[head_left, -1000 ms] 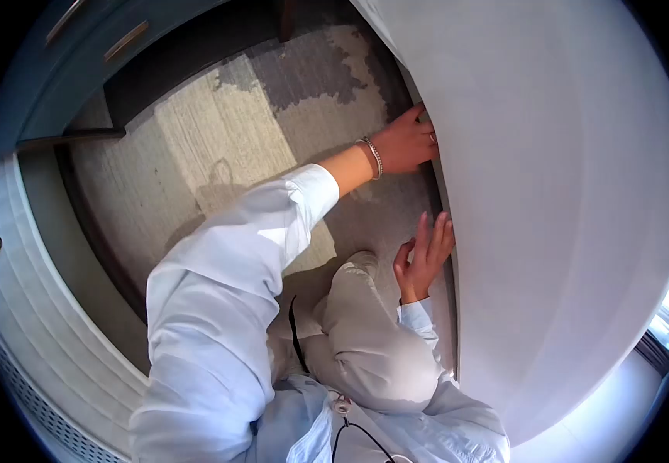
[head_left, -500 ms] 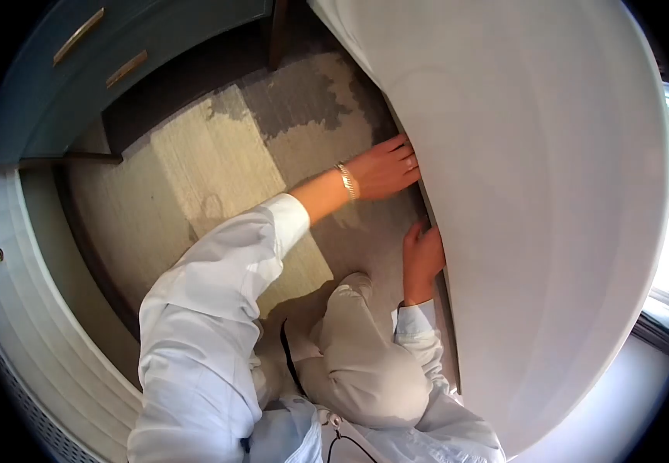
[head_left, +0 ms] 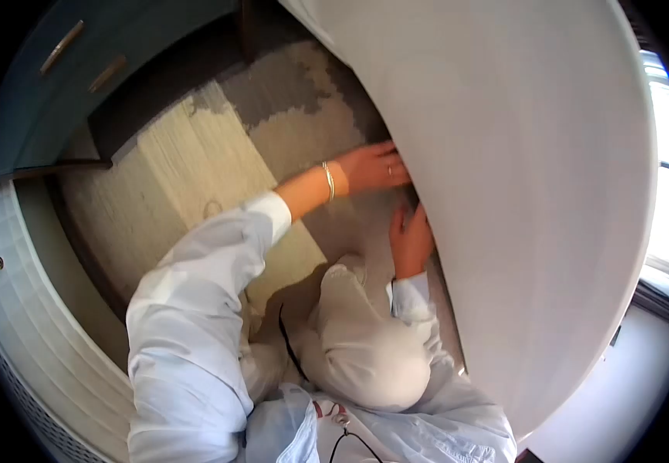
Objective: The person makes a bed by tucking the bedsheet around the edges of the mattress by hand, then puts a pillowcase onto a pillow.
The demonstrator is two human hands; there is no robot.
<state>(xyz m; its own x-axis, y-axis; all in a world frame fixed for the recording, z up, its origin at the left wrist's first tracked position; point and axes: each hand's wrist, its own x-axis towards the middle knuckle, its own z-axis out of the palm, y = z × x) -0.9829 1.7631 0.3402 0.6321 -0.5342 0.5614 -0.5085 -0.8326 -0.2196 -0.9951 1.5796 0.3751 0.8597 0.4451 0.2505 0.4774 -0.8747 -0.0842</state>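
1. The white sheet (head_left: 519, 201) filled the space from 12 round to 5 o'clock, its near edge running down just right of the picture's centre.
2. The left hand (head_left: 371, 167) lay at 1 o'clock, palm down, fingers stretched to that edge and their tips hidden there; whether they grasped the cloth, I could not tell.
3. A bracelet (head_left: 328, 182) circled that wrist, and a ring (head_left: 389, 170) showed on one finger.
4. The right hand (head_left: 411, 245) was at 3 o'clock, near the left one, against the same edge. Its fingers were partly hidden, so I could not tell whether it gripped anything.
5. A bent knee (head_left: 384, 370) in pale trousers stood toward 6 o'clock.
6. The pale rug (head_left: 211, 147), with a dark patch (head_left: 276, 92) at 11 o'clock, spread beyond the left arm.
7. Dark drawers (head_left: 49, 100) stood at 10 o'clock, a white ridged panel (head_left: 37, 332) at 8, and a bright window (head_left: 668, 123) at 2 to 3.
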